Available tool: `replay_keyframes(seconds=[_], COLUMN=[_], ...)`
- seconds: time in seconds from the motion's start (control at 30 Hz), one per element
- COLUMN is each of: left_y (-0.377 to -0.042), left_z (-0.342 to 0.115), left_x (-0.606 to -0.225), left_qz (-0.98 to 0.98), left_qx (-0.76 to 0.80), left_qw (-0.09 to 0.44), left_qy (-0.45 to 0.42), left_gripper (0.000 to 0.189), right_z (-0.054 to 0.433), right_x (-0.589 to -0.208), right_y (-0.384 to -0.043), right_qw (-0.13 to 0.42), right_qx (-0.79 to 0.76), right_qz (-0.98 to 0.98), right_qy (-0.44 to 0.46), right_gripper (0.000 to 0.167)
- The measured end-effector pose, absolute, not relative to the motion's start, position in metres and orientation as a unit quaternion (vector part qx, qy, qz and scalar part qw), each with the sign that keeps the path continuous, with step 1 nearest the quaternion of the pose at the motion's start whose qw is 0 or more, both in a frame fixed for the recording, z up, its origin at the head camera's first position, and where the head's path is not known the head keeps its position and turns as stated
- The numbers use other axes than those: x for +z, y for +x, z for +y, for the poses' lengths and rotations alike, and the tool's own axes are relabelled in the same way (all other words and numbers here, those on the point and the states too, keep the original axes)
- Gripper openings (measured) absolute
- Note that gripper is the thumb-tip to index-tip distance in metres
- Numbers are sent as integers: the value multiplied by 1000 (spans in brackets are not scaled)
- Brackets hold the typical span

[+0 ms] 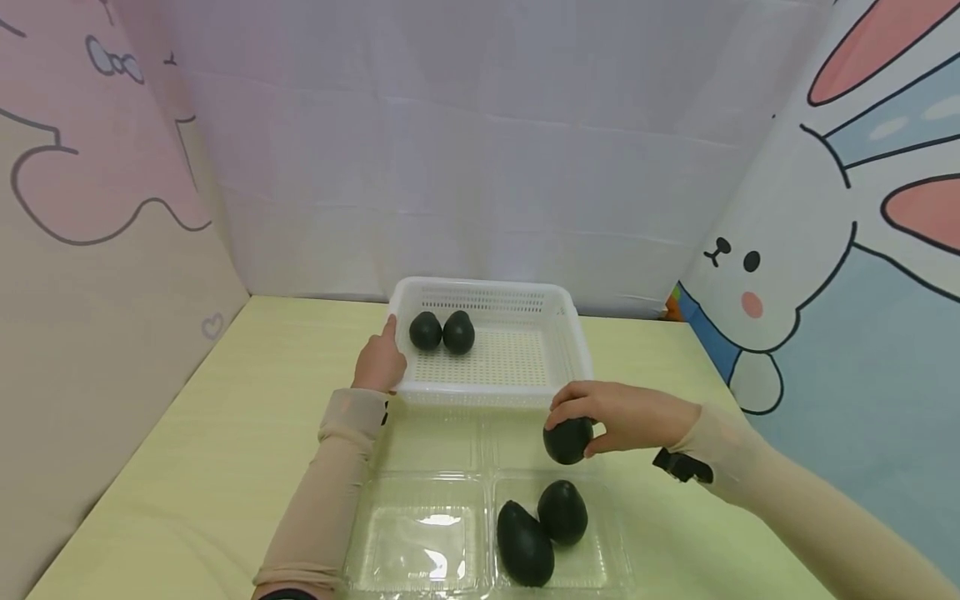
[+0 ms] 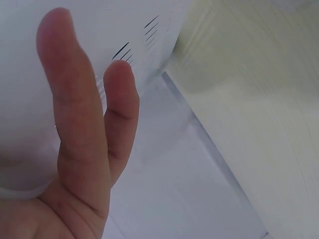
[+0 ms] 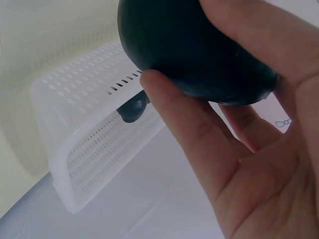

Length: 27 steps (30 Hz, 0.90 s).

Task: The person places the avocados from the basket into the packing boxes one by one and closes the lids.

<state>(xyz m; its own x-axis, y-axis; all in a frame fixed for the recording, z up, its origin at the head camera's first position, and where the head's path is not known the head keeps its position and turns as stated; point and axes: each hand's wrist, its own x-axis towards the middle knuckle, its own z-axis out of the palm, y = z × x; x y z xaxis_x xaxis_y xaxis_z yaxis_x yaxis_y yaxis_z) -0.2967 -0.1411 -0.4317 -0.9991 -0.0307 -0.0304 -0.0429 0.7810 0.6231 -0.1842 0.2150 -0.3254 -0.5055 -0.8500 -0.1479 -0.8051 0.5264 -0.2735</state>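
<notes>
My right hand (image 1: 628, 414) grips a dark green avocado (image 1: 567, 440) above the clear plastic tray (image 1: 483, 508), just in front of the white basket. In the right wrist view, fingers and thumb hold the avocado (image 3: 184, 50) from the sides. Two more avocados lie in the tray's near right compartment, a longer one (image 1: 525, 546) and a rounder one (image 1: 562, 512). The white perforated basket (image 1: 487, 387) holds an avocado (image 1: 425, 332) and another (image 1: 458, 332) side by side on its left. My left hand (image 1: 379, 360) rests against the basket's left side, its visible fingers extended.
The tray's near left compartment (image 1: 420, 542) holds nothing. Yellow tabletop (image 1: 247, 433) spreads on both sides. A white sheet (image 1: 465, 167) hangs behind the basket, and cartoon-printed panels (image 1: 825, 292) stand at left and right.
</notes>
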Motion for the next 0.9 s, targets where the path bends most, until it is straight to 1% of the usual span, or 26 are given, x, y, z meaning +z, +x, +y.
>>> replay_keyframes(seconds=[0.3, 0.63, 0.9], left_y=[-297, -298, -295], left_z=[-142, -140, -140], left_x=[-430, -434, -431], left_qz=[940, 937, 938], left_qx=[341, 348, 346], left_qw=[16, 15, 7], left_qy=[-25, -21, -18], left_gripper=[72, 71, 70], right_z=[211, 204, 204], right_x=[-319, -318, -322], right_y=[-175, -160, -151], right_qw=[113, 128, 114], right_qx=[-76, -60, -70], right_qz=[852, 843, 830], right_qy=[-506, -519, -542], right_gripper=[50, 49, 50])
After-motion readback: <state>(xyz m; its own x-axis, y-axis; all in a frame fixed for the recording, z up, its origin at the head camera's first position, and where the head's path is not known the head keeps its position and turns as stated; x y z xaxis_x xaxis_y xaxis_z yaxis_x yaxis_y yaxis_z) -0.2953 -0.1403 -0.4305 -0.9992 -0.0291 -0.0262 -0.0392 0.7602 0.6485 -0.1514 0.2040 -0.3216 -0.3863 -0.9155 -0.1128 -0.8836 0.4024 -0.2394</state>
